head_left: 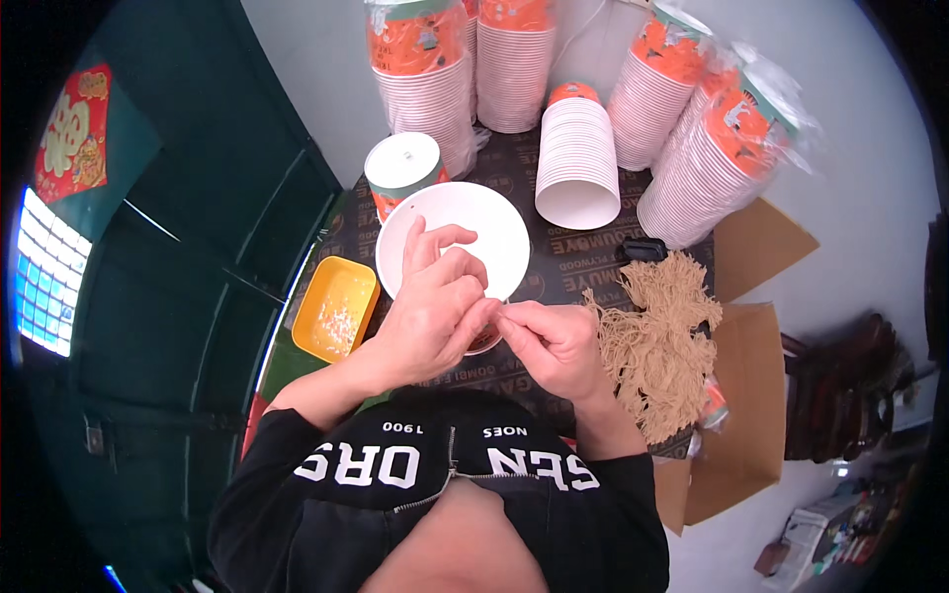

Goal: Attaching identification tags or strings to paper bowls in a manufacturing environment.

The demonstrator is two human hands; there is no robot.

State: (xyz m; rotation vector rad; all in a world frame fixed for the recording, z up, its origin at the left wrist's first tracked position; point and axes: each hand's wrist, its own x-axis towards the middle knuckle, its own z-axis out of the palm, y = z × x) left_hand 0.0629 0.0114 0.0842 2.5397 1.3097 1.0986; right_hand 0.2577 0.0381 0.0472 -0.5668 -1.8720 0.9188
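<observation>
Dark printed tabletop (568,265) beside a dark green door (148,336), head view. Left hand (430,316) and right hand (559,346) meet, each with thumb and forefinger pinched together; whether anything lies between the fingertips cannot be told. Just beyond the pinch stands a white paper bucket (504,232), mouth up, its near rim partly hidden by the left hand. To the left lies a yellow tray (348,282) holding white bits (339,324); to the right, beige strings (647,346) near a small black object (645,249). Behind are a white-topped tub (403,160), an unwrapped stack of buckets (576,153) and plastic-wrapped stacks (427,104).
</observation>
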